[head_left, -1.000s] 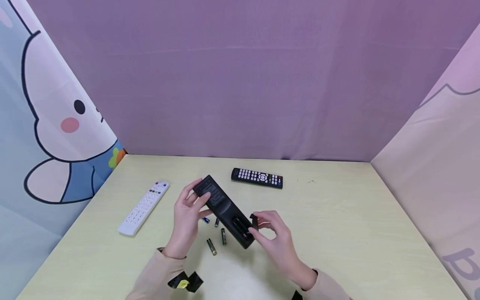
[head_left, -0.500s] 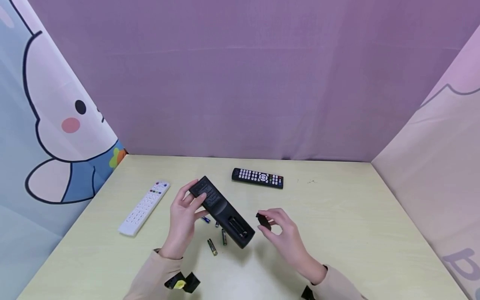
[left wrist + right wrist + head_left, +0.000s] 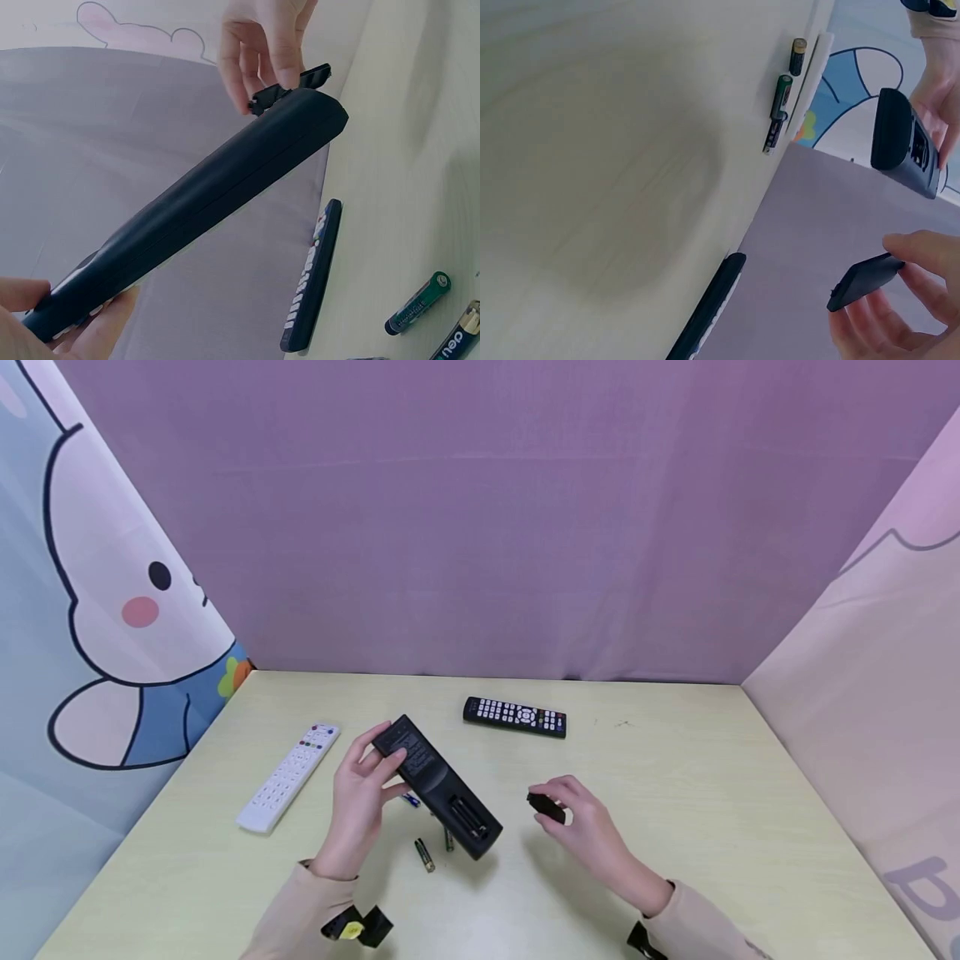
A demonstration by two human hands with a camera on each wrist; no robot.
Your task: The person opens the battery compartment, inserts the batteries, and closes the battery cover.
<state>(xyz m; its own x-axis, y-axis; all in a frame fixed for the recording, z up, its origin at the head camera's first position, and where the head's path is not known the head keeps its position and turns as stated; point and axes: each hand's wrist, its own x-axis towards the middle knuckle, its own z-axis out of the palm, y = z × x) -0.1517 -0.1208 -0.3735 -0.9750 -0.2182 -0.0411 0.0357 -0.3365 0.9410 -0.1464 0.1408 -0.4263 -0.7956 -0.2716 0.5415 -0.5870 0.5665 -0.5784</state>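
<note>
Above the worktop (image 3: 690, 768), short of its far edge, our left hand (image 3: 358, 804) gripped an open-backed black remote (image 3: 429, 777) aslant while our right hand (image 3: 588, 827) pinched a small black cover (image 3: 547, 808) nearby.

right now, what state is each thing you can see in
Held remote: in the left fingers, bay open
Cover: off, pinched in the right fingers
White remote: lying buttons up
Far remote: lying buttons up
Batteries: loose on the table
</note>
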